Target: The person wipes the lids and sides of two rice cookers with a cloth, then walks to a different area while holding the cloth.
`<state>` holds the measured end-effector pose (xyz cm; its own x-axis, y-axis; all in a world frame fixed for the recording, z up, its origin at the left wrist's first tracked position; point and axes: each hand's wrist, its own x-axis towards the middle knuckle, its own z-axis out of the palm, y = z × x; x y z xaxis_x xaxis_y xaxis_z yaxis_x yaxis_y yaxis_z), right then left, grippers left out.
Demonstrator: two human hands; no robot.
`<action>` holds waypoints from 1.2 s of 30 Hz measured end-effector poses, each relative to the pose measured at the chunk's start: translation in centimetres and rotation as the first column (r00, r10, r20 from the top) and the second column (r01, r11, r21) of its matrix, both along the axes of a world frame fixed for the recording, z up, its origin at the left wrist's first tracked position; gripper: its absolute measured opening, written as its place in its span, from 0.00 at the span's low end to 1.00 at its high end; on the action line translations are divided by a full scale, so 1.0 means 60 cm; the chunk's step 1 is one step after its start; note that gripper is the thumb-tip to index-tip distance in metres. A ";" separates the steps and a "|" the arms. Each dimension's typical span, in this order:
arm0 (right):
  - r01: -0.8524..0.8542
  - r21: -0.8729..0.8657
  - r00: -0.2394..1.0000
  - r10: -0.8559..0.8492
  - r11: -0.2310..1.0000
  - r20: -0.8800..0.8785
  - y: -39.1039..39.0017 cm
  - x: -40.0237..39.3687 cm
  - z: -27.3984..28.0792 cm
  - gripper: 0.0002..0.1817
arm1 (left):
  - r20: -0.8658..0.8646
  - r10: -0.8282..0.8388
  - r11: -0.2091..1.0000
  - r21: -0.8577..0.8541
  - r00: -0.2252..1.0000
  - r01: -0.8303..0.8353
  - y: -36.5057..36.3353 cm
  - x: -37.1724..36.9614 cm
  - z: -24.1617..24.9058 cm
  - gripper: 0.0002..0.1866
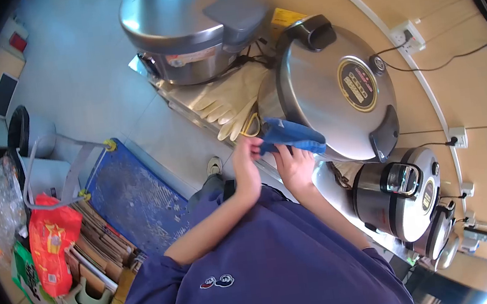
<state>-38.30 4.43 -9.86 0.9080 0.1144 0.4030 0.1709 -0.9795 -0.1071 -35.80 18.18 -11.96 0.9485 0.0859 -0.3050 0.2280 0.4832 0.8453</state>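
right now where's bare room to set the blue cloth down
Little bare counter: a steel strip left of the rubber gloves, below the rear rice cooker. Crowded elsewhere: the big cooker, smaller cookers. Both hands hold the blue cloth.

A steel counter (179, 102) runs along the tan wall and carries a row of rice cookers. A large steel rice cooker (194, 24) stands at its far end, and a second large cooker (333, 89) with a round lid sits next to it. A pair of cream rubber gloves (231, 102) lies on the counter between them. Further along stand a smaller cooker (400, 193) and two more (439, 234) beyond it.
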 end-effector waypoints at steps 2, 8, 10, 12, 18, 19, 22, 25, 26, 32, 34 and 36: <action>0.024 0.052 1.000 -0.024 0.998 0.008 0.003 0.002 -0.004 0.17 | -0.074 -0.028 0.994 0.106 0.997 0.036 -0.026 -0.042 -0.015 0.21; 0.132 0.312 0.990 -0.108 0.941 -0.092 0.010 0.006 0.019 0.18 | -0.040 -0.081 0.969 0.231 0.996 0.088 -0.056 -0.059 -0.023 0.27; 0.159 0.480 0.984 -0.099 0.863 -0.147 0.027 0.002 0.023 0.22 | 0.023 -0.265 0.964 0.037 0.964 0.264 -0.041 -0.046 0.030 0.33; 0.217 0.675 0.951 0.002 0.705 -0.308 0.029 -0.002 0.044 0.32 | 0.049 -0.265 0.962 0.075 0.963 0.261 -0.054 -0.038 0.020 0.34; 0.226 0.885 0.947 0.122 0.406 -0.298 0.014 -0.005 0.076 0.33 | 0.041 -0.183 0.969 0.179 0.982 0.173 -0.107 0.018 -0.025 0.50; 0.241 0.893 0.944 0.123 0.381 -0.307 0.010 -0.007 0.079 0.33 | 0.044 -0.177 0.970 0.177 0.983 0.167 -0.114 0.020 -0.025 0.50; 0.218 0.856 0.945 0.118 0.470 -0.306 -0.002 -0.009 0.074 0.32 | -0.316 -0.225 0.948 0.149 0.922 0.283 -0.122 0.027 -0.016 0.63; 0.181 0.798 0.947 0.118 0.575 -0.300 -0.005 -0.014 0.079 0.30 | -0.259 -0.141 0.945 0.253 0.956 0.208 -0.155 0.023 -0.036 0.58; 0.173 0.815 0.960 0.091 0.552 -0.266 -0.008 -0.018 0.079 0.29 | -0.261 -0.135 0.946 0.252 0.956 0.203 -0.163 0.020 -0.044 0.58; -0.246 0.585 0.959 0.105 0.773 0.265 -0.079 -0.032 0.098 0.14 | -0.129 -0.005 0.921 0.385 0.992 0.055 -0.193 0.019 -0.028 0.43; -0.220 0.545 0.949 0.048 0.809 0.311 -0.108 -0.016 0.111 0.16 | -0.133 0.034 0.909 0.417 0.990 0.025 -0.222 0.022 -0.050 0.40; -0.128 0.469 0.949 -0.030 0.874 0.315 -0.143 0.005 0.117 0.22 | -0.138 0.068 0.894 0.449 0.988 0.001 -0.252 0.023 -0.041 0.37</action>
<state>-38.02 -4.17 -2.85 0.7301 -0.1225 0.6723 0.3189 -0.8091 -0.4936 -34.39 3.05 -14.43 0.8901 0.2770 -0.3619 0.3562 0.0725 0.9316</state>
